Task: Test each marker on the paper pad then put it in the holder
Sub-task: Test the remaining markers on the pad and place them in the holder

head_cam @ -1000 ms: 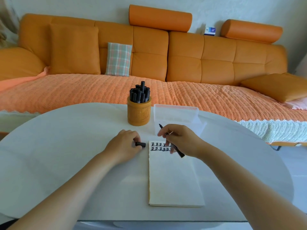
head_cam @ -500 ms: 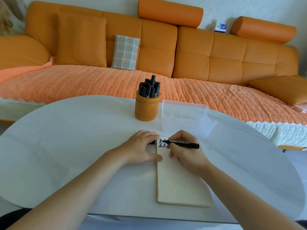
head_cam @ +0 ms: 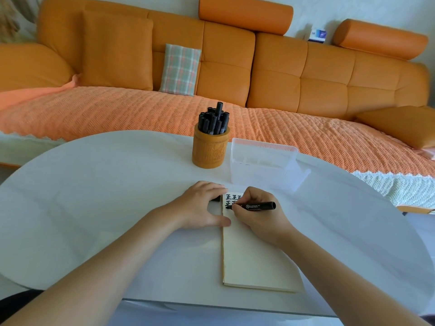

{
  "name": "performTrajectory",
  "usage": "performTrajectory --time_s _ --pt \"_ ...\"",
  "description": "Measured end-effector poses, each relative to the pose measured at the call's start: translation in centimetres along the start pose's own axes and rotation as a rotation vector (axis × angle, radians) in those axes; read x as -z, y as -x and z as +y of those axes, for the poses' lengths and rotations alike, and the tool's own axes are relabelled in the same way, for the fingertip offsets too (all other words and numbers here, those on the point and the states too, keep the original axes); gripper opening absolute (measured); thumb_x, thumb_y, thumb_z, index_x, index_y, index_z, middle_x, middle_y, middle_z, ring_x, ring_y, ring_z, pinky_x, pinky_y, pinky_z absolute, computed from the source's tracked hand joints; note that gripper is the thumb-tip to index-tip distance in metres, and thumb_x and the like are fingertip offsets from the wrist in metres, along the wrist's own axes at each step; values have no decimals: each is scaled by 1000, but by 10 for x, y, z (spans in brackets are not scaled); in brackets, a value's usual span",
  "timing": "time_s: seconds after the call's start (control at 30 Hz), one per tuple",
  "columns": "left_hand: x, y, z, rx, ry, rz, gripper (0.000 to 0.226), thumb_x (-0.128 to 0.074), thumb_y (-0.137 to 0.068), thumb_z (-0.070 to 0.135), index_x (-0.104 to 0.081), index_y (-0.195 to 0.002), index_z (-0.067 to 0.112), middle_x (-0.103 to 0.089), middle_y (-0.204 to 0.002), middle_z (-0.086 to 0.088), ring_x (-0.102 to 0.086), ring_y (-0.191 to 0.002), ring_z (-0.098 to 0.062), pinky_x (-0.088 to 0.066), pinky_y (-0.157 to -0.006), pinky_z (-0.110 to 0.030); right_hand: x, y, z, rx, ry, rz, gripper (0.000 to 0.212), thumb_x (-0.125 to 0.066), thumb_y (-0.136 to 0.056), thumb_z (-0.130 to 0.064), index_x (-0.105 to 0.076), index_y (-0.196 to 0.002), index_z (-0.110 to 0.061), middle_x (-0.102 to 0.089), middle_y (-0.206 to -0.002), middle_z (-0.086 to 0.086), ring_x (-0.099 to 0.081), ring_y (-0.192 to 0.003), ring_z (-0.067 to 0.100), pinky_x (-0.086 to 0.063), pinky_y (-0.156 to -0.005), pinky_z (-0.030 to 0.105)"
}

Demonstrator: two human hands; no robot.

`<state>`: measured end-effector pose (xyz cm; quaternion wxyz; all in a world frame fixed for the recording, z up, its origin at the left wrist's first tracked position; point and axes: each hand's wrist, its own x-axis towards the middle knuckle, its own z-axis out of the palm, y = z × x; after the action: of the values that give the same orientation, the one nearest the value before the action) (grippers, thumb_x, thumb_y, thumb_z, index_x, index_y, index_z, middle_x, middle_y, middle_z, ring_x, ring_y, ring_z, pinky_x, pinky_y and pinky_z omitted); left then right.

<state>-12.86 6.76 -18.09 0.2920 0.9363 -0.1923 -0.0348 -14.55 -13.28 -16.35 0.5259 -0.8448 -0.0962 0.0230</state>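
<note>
A cream paper pad (head_cam: pixel 254 260) lies on the white table, with rows of black marks (head_cam: pixel 233 199) at its top. My right hand (head_cam: pixel 261 220) grips a black marker (head_cam: pixel 259 205) lying nearly level, its tip touching the pad just under the marks. My left hand (head_cam: pixel 200 208) rests at the pad's top left, thumb along the pad's edge, fingers curled over the marker's black cap (head_cam: pixel 215 199), which peeks out beneath them. Behind the hands stands the orange round holder (head_cam: pixel 209 151), with several black markers (head_cam: pixel 213 121) upright in it.
A clear plastic box (head_cam: pixel 263 161) sits right of the holder, just behind the pad. The round white table (head_cam: pixel 94 196) ends close in front of me. An orange sofa (head_cam: pixel 235 67) with cushions runs behind the table.
My right hand turned the marker from upright to nearly level and set its tip on the pad. My left hand slid right onto the pad's edge with the cap. The camera tilted closer.
</note>
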Motion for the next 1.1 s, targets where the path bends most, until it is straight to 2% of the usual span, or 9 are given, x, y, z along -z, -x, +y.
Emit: performTrajectory --time_s 0.17,0.47,0.67,0.87,0.97,1.1 --pt "-1 1 1 -6 -14 6 89 -73 -76 59 -34 -150 31 -29 -154 16 -16 -141 -3 -15 -117 -25 0 0 2 18 28 14 17 -65 -77 -9 -50 -71 -15 -52 -61 -6 -40 -56 12 -35 -55 27" --pt "0 1 1 0 -11 -2 90 -73 -75 60 -33 -150 31 -29 -154 16 -17 -141 -4 -16 -118 -27 3 3 1 41 3 -51 17 -67 -81 -4 -53 -71 -9 -59 -66 0 -44 -54 10 -36 -51 21" --pt "0 1 0 2 -21 -4 91 -73 -75 61 -33 -151 31 -29 -154 16 -17 -141 -4 -16 -118 -25 1 0 1 23 8 -34 22 -65 -79 -7 -49 -67 -19 -58 -66 0 -42 -54 11 -35 -51 24" --pt "-1 0 -2 4 -19 -2 90 -73 -75 61 -33 -150 32 -29 -154 17 -16 -141 -3 -15 -118 -26 1 4 -1 65 5 -71 17 -67 -82 -5 -54 -72 -11 -60 -66 -4 -45 -54 7 -36 -52 18" --pt "-2 0 -1 3 -11 -3 91 -74 -74 60 -34 -150 32 -29 -154 18 -16 -141 -2 -15 -118 -25 3 5 -2 52 -6 -99 17 -66 -82 -4 -53 -72 -8 -59 -63 -8 -45 -54 7 -36 -51 19" --pt "-1 0 -2 6 -19 0 91 -73 -74 62 -33 -150 32 -29 -154 18 -16 -140 -1 -15 -118 -25 2 4 -3 44 2 -90 19 -65 -79 -4 -49 -70 -9 -56 -62 -4 -42 -54 11 -35 -50 22"
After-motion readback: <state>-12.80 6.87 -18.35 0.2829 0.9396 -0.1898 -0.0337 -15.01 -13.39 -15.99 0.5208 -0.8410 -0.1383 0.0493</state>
